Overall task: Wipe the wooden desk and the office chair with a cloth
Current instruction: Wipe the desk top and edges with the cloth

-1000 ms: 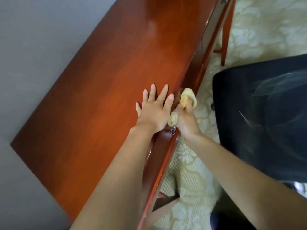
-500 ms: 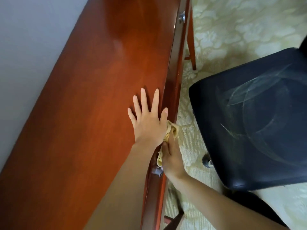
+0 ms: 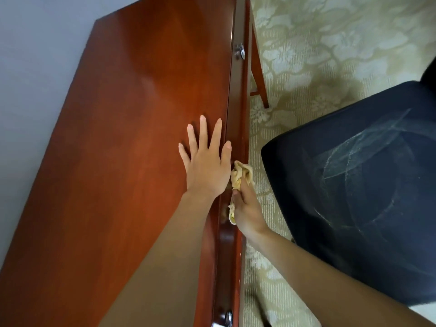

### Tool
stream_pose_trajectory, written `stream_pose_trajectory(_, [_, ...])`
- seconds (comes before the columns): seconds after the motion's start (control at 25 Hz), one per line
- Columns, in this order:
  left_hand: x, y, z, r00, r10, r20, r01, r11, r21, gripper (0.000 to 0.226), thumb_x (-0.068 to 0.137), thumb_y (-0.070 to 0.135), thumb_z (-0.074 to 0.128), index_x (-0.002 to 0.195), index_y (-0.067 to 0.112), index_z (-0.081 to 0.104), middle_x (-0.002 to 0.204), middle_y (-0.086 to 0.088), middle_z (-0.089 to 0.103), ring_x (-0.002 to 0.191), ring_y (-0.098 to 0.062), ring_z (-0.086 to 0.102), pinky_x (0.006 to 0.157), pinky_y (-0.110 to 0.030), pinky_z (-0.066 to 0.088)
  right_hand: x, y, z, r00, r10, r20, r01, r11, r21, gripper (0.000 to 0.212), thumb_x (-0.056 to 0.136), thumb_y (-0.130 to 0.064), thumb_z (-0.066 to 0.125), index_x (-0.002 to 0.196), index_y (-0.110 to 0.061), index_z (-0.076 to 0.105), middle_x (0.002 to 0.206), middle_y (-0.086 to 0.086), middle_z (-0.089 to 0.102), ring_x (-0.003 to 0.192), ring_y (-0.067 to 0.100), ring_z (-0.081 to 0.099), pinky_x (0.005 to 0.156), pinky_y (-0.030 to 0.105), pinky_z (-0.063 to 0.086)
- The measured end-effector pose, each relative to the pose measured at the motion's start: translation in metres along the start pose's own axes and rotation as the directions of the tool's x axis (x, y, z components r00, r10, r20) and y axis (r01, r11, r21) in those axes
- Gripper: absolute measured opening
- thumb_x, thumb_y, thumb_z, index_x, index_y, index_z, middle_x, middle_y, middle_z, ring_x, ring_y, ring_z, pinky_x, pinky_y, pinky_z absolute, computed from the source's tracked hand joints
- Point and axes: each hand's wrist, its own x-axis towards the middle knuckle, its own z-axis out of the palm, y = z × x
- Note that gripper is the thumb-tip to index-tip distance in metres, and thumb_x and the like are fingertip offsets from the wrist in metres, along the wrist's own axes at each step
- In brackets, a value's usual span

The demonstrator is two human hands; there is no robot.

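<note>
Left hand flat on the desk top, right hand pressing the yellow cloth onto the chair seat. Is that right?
Not quite. In the head view the right hand presses the yellow cloth against the desk's front edge, not the chair seat, which lies apart to the right. The left hand is flat on the desk top, as you say.

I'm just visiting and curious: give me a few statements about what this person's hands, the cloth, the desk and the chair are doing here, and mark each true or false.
1. The left hand lies flat, fingers spread, on the wooden desk. True.
2. The right hand holds a yellow cloth against the desk's front edge. True.
3. The cloth is spread out on the office chair. False: it is bunched in the right hand.
4. The chair seat looks spotless. False: pale swirling streaks mark it.
5. A metal knob shows on the desk front. True.
</note>
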Motion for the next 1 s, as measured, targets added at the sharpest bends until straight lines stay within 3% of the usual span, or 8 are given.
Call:
stream_pose_trajectory(0.12, [0.021,0.0,-0.001,0.998,-0.029,-0.057,0.026,0.998,-0.058,0.05,0.1,0.045,0.019,0.149,0.038,0.012,0.159,0.008,-0.007,0.144,-0.012,-0.015,0.116,-0.045,-0.011,0.033,-0.028,-0.006,1.0,-0.009,0.008,0.009,0.998,0.062,0.047,0.101,-0.009,0.031,0.142,-0.033,0.033,0.126,-0.004,0.051,0.104,0.004,0.052,0.088,0.014,0.043])
stream_pose_trajectory(0.2, [0.029,0.0,0.0,0.993,-0.064,-0.102,0.052,0.991,-0.121,0.049,0.1,0.044,0.019,0.148,0.039,0.016,0.159,0.008,-0.004,0.144,-0.007,-0.014,0.117,-0.04,-0.011,0.057,-0.044,-0.009,1.0,-0.02,0.007,0.018,0.99,0.136,0.046,0.102,-0.011,0.03,0.142,-0.034,0.034,0.13,-0.011,0.049,0.119,0.006,0.049,0.1,0.021,0.04])
stream_pose_trajectory(0.32, [0.027,-0.001,0.0,0.992,-0.079,-0.095,0.066,0.989,-0.135,0.05,0.098,0.044,0.015,0.148,0.041,0.014,0.159,0.011,-0.005,0.143,-0.003,-0.016,0.116,-0.034,-0.012,0.087,-0.065,-0.008,1.0,0.028,-0.008,-0.025,0.968,0.251,0.047,0.102,-0.011,0.028,0.14,-0.037,0.038,0.126,-0.001,0.057,0.116,0.02,0.053,0.097,0.031,0.047])
stream_pose_trajectory(0.52, [0.035,0.0,-0.002,0.995,-0.078,-0.056,0.07,0.989,-0.131,0.048,0.1,0.036,0.017,0.147,0.042,0.011,0.158,0.013,-0.002,0.143,-0.002,-0.015,0.117,-0.034,-0.012,0.119,-0.102,-0.011,1.0,-0.011,-0.021,0.018,0.924,0.382,0.04,0.101,-0.01,0.03,0.119,-0.038,0.053,0.121,-0.002,0.062,0.11,0.011,0.06,0.088,0.021,0.049])
stream_pose_trajectory(0.72, [0.035,-0.001,-0.002,0.993,-0.09,-0.075,0.078,0.985,-0.151,0.051,0.097,0.035,0.017,0.147,0.041,0.016,0.159,0.01,0.004,0.144,-0.002,-0.011,0.117,-0.033,-0.01,0.093,-0.087,-0.006,0.997,-0.05,-0.064,0.064,0.967,0.245,0.034,0.101,-0.017,0.036,0.11,-0.045,0.053,0.126,0.004,0.055,0.117,0.014,0.053,0.105,0.033,0.04])
stream_pose_trajectory(0.84, [0.036,-0.001,0.0,0.991,-0.098,-0.088,0.084,0.986,-0.145,0.052,0.096,0.035,0.018,0.148,0.039,0.018,0.159,0.009,0.006,0.145,-0.005,-0.007,0.117,-0.035,-0.009,0.063,-0.068,0.001,0.985,-0.123,-0.12,0.145,0.97,0.196,0.034,0.1,-0.014,0.04,0.109,-0.045,0.053,0.117,0.006,0.059,0.102,0.015,0.057,0.089,0.017,0.044])
stream_pose_trajectory(0.92, [0.036,-0.002,0.0,0.991,-0.102,-0.09,0.089,0.987,-0.136,0.052,0.096,0.035,0.018,0.148,0.038,0.019,0.159,0.009,0.007,0.145,-0.007,-0.006,0.117,-0.036,-0.008,0.042,-0.048,0.002,0.983,-0.148,-0.109,0.16,0.981,0.113,0.033,0.1,-0.013,0.039,0.11,-0.041,0.054,0.11,0.008,0.06,0.097,0.02,0.057,0.082,0.018,0.044])
stream_pose_trajectory(1.0, [0.033,-0.002,0.001,0.991,-0.098,-0.095,0.085,0.987,-0.133,0.052,0.096,0.035,0.019,0.148,0.037,0.019,0.159,0.008,0.007,0.145,-0.008,-0.005,0.118,-0.037,-0.007,0.026,-0.024,-0.002,0.983,-0.151,-0.102,0.146,0.988,-0.053,0.031,0.1,-0.012,0.039,0.117,-0.033,0.055,0.11,-0.001,0.059,0.098,0.012,0.055,0.086,0.021,0.042])
